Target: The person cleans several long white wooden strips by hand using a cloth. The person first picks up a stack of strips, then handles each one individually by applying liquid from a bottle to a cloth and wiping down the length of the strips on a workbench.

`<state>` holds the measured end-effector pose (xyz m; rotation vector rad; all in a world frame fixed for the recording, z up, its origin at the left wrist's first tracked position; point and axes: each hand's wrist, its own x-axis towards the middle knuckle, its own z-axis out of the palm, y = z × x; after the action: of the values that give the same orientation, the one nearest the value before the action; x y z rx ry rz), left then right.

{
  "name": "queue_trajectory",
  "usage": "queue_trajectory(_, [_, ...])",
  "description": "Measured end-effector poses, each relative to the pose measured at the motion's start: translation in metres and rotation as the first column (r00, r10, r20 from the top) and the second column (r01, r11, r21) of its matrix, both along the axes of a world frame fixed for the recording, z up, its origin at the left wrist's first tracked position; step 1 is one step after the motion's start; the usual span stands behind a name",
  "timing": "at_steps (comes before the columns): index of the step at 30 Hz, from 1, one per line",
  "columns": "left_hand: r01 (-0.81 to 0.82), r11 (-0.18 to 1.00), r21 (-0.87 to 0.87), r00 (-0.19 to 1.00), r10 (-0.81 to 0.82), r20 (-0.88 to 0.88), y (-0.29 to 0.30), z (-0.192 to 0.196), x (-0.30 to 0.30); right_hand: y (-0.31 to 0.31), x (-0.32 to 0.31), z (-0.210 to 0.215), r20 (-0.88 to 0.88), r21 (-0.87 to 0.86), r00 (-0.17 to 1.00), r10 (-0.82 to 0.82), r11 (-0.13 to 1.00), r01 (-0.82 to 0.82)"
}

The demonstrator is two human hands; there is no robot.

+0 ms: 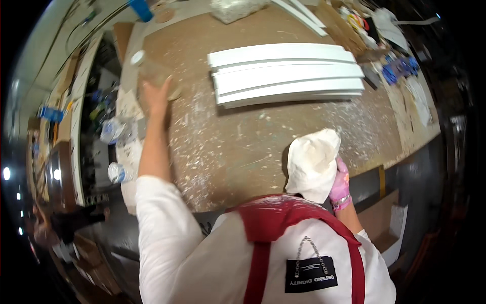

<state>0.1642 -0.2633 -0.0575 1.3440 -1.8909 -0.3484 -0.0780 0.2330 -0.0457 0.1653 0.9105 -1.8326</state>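
At the far left of the board, my bare left hand (156, 96) has thumb and fingers around the lower end of a clear bottle (152, 68) with a white cap. The bottle leans, its cap end up and to the left. My right hand (341, 185), in a pink glove, grips the edge of a bunched white cloth (314, 162) over the near right part of the board. Part of the right fingers is hidden behind the cloth. Beyond the hands lies a stack of long white strips (288, 73), untouched by either hand.
A worn brown work board (243, 137) with white smears lies in front of me. Crumpled plastic (114, 130) and a cup (119, 173) line its left side. At the back are white wadding (235, 7) and loose strips (301, 15). Blue plastic (400, 69) sits among clutter on the right.
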Motion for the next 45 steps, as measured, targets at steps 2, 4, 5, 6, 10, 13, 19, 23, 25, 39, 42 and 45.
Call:
queue_trajectory(2, [0.205,0.966,-0.158,0.969,-0.223,-0.103,-0.008,-0.009,0.037,0.008,-0.025,0.007,0.012,-0.007,0.997,-0.079,0.997,0.079])
queue_trajectory(4, [0.120,0.986,-0.118,0.981,-0.136,-0.141,0.015,-0.011,0.047,0.018,-0.060,0.023,-0.235,-0.029,0.960,-0.150,0.989,0.148])
queue_trajectory(5, [0.085,0.984,-0.157,0.973,-0.116,-0.199,0.042,-0.008,0.038,0.020,-0.078,0.034,-0.219,-0.095,0.958,-0.183,0.982,0.166])
queue_trajectory(6, [0.036,0.980,-0.194,0.963,-0.086,-0.254,0.070,0.000,0.022,0.016,-0.095,0.048,-0.199,-0.161,0.959,-0.201,0.972,0.171])
queue_trajectory(10, [0.558,0.813,0.164,0.830,-0.549,-0.099,0.139,0.058,-0.035,0.004,-0.178,0.055,-0.764,-0.144,0.596,-0.245,0.966,0.213])
queue_trajectory(13, [0.641,0.763,0.079,0.737,-0.642,0.211,0.141,0.071,-0.066,-0.047,-0.222,0.080,-0.439,-0.081,0.888,-0.135,0.991,0.110])
queue_trajectory(19, [0.656,0.740,0.147,0.668,-0.660,0.343,0.132,0.089,-0.065,-0.081,-0.278,0.044,-0.771,0.061,0.614,0.168,0.980,-0.191])
queue_trajectory(23, [0.716,0.688,0.117,0.632,-0.710,0.311,0.166,0.099,-0.053,-0.066,-0.267,0.062,-0.212,-0.040,0.974,0.084,0.995,-0.094])
queue_trajectory(25, [0.725,0.668,0.165,0.603,-0.732,0.316,0.205,0.083,-0.038,-0.019,-0.250,0.074,-0.229,-0.031,0.970,0.080,0.996,-0.089])
queue_trajectory(39, [0.668,0.686,0.289,0.723,-0.690,-0.035,0.286,-0.033,-0.020,-0.064,-0.012,0.049,-0.816,0.441,-0.425,0.392,0.897,-0.019])
queue_trajectory(42, [0.567,0.487,0.664,0.782,-0.571,-0.250,0.279,-0.013,-0.044,-0.110,0.061,-0.023,-0.718,0.424,-0.655,0.236,0.895,-0.142])
queue_trajectory(45, [0.609,0.646,0.460,0.753,-0.654,-0.079,0.283,-0.045,-0.021,-0.094,0.024,-0.037,-0.612,0.464,-0.729,0.308,0.886,-0.015])
